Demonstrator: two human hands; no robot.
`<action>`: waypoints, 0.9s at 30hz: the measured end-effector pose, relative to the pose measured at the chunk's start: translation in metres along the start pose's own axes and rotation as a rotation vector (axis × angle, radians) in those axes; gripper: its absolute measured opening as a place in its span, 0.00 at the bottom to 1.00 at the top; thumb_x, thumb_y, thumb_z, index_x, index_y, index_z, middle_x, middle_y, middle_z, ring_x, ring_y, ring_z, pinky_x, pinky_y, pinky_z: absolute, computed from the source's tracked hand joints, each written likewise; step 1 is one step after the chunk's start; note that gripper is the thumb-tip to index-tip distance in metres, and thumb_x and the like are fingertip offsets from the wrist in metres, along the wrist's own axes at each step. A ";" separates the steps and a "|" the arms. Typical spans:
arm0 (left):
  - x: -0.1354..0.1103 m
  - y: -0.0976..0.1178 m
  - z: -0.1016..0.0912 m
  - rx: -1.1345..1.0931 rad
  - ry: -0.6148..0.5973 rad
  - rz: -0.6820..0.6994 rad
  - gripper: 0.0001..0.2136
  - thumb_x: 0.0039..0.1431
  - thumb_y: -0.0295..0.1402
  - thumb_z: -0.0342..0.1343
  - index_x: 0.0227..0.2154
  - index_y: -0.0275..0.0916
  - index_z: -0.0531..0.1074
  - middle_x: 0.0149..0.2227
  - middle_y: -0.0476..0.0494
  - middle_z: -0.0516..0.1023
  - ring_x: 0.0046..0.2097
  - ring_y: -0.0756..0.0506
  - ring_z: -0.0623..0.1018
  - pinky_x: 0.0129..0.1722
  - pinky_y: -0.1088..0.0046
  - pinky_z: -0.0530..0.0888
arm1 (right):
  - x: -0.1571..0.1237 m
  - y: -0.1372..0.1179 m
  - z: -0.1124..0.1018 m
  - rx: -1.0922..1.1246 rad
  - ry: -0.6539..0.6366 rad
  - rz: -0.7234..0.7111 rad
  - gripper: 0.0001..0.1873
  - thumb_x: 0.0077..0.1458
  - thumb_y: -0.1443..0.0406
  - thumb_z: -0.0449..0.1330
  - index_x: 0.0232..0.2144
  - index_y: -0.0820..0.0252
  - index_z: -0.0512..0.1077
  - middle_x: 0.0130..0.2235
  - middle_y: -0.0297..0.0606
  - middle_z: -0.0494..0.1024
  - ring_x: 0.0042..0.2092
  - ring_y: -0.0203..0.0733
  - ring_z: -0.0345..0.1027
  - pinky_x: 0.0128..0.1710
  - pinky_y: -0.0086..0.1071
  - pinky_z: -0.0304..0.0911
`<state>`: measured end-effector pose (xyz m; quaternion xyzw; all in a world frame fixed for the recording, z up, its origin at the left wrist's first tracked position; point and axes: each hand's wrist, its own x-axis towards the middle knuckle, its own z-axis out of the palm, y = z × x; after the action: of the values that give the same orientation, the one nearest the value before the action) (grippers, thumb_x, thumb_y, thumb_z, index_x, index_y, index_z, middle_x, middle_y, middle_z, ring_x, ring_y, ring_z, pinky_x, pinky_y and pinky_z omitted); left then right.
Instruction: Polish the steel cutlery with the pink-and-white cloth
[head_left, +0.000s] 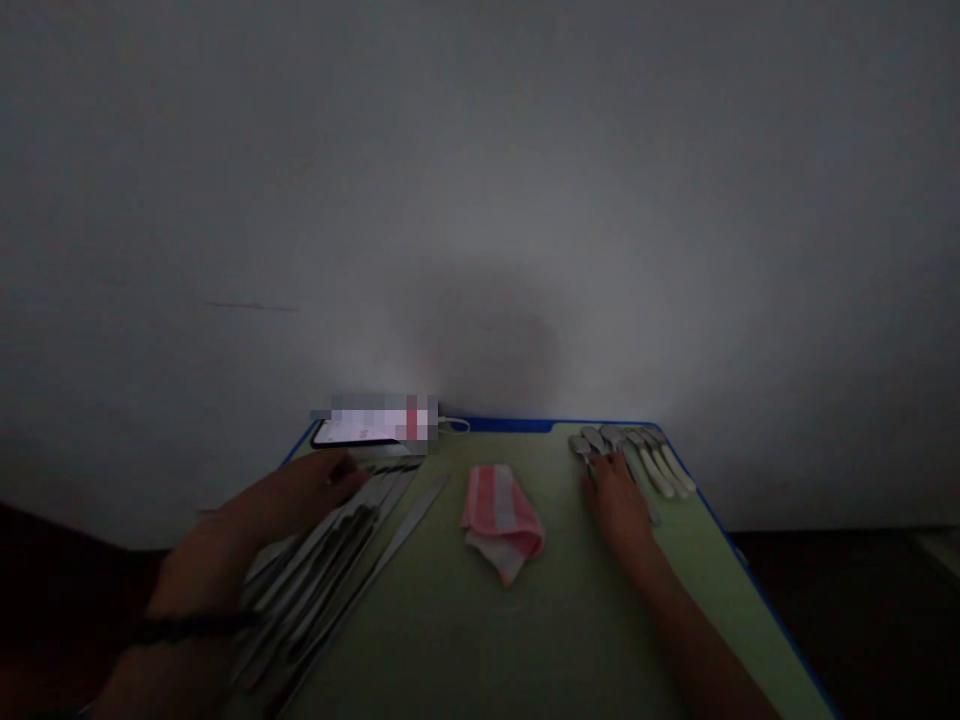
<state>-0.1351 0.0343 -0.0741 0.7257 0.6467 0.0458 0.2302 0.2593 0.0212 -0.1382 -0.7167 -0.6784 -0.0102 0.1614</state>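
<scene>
The left hand (300,495) lies flat and open on a row of long metal knives (337,555) at the left of the green bench (525,620); their long axes run from near left to far right. The right hand (619,500), fingers spread, rests on the spoons (637,455) at the far right corner, bowls away, pale handles nearer. A folded pink-striped cloth (501,520) lies between them. A phone (360,430) sits at the far edge.
</scene>
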 end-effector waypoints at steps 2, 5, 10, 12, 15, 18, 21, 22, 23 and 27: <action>0.000 -0.011 -0.004 0.033 0.031 -0.043 0.21 0.52 0.49 0.45 0.29 0.36 0.72 0.30 0.42 0.77 0.33 0.43 0.74 0.31 0.71 0.67 | -0.003 -0.005 -0.006 0.005 -0.009 -0.002 0.17 0.55 0.63 0.48 0.47 0.60 0.65 0.48 0.52 0.65 0.39 0.50 0.68 0.33 0.38 0.62; -0.003 -0.026 -0.006 0.082 0.052 -0.115 0.19 0.49 0.48 0.49 0.31 0.36 0.72 0.32 0.43 0.77 0.36 0.43 0.74 0.34 0.72 0.66 | -0.010 -0.020 -0.014 0.077 -0.008 -0.104 0.17 0.56 0.62 0.48 0.47 0.59 0.65 0.49 0.48 0.64 0.41 0.47 0.68 0.36 0.38 0.63; -0.006 -0.043 -0.003 0.106 -0.001 -0.259 0.21 0.44 0.49 0.54 0.35 0.37 0.72 0.38 0.40 0.76 0.39 0.41 0.74 0.35 0.71 0.66 | -0.031 -0.057 -0.012 0.314 -0.039 -0.298 0.18 0.57 0.59 0.47 0.48 0.57 0.63 0.51 0.45 0.62 0.40 0.42 0.68 0.38 0.37 0.65; -0.006 -0.047 0.000 0.105 -0.018 -0.291 0.22 0.41 0.49 0.55 0.34 0.36 0.72 0.38 0.37 0.77 0.39 0.40 0.75 0.34 0.70 0.67 | -0.041 -0.070 -0.005 0.346 -0.077 -0.328 0.19 0.57 0.58 0.48 0.48 0.57 0.62 0.51 0.46 0.61 0.39 0.41 0.68 0.36 0.37 0.65; -0.005 -0.051 0.005 0.092 -0.068 -0.327 0.22 0.38 0.50 0.56 0.31 0.35 0.72 0.34 0.36 0.77 0.35 0.39 0.75 0.30 0.70 0.68 | -0.052 -0.080 0.004 0.319 -0.132 -0.372 0.20 0.55 0.57 0.49 0.49 0.57 0.62 0.52 0.46 0.62 0.38 0.41 0.68 0.35 0.37 0.65; -0.004 -0.050 0.009 0.059 -0.126 -0.319 0.20 0.38 0.49 0.56 0.28 0.36 0.73 0.31 0.38 0.78 0.32 0.41 0.76 0.28 0.71 0.67 | -0.053 -0.080 0.006 0.306 -0.170 -0.405 0.24 0.52 0.53 0.53 0.50 0.56 0.62 0.52 0.45 0.61 0.39 0.42 0.68 0.37 0.38 0.64; -0.004 -0.046 0.010 0.027 -0.178 -0.289 0.16 0.38 0.46 0.55 0.23 0.37 0.74 0.27 0.42 0.77 0.30 0.43 0.75 0.27 0.72 0.66 | -0.050 -0.076 0.004 0.309 -0.211 -0.444 0.28 0.48 0.50 0.56 0.48 0.55 0.64 0.52 0.44 0.62 0.41 0.43 0.67 0.38 0.37 0.64; -0.005 -0.045 0.010 0.019 -0.193 -0.285 0.16 0.38 0.46 0.55 0.22 0.37 0.74 0.25 0.43 0.77 0.28 0.43 0.75 0.26 0.72 0.66 | -0.049 -0.075 0.003 0.315 -0.224 -0.456 0.27 0.48 0.50 0.56 0.48 0.55 0.64 0.52 0.43 0.62 0.42 0.42 0.67 0.39 0.37 0.64; -0.006 -0.044 0.010 0.014 -0.208 -0.284 0.15 0.38 0.46 0.55 0.21 0.37 0.74 0.24 0.43 0.76 0.27 0.43 0.74 0.25 0.72 0.66 | -0.049 -0.074 0.003 0.323 -0.232 -0.462 0.27 0.48 0.50 0.56 0.48 0.55 0.64 0.52 0.42 0.62 0.42 0.42 0.67 0.39 0.36 0.63; -0.010 -0.041 0.011 0.011 -0.229 -0.286 0.13 0.35 0.44 0.57 0.17 0.39 0.74 0.19 0.45 0.75 0.23 0.44 0.73 0.23 0.72 0.66 | -0.049 -0.072 0.004 0.344 -0.225 -0.471 0.25 0.50 0.51 0.55 0.49 0.56 0.64 0.53 0.43 0.62 0.44 0.43 0.66 0.41 0.37 0.63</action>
<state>-0.1701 0.0241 -0.0973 0.6281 0.7131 -0.0736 0.3025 0.1842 -0.0233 -0.1378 -0.4987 -0.8311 0.1468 0.1975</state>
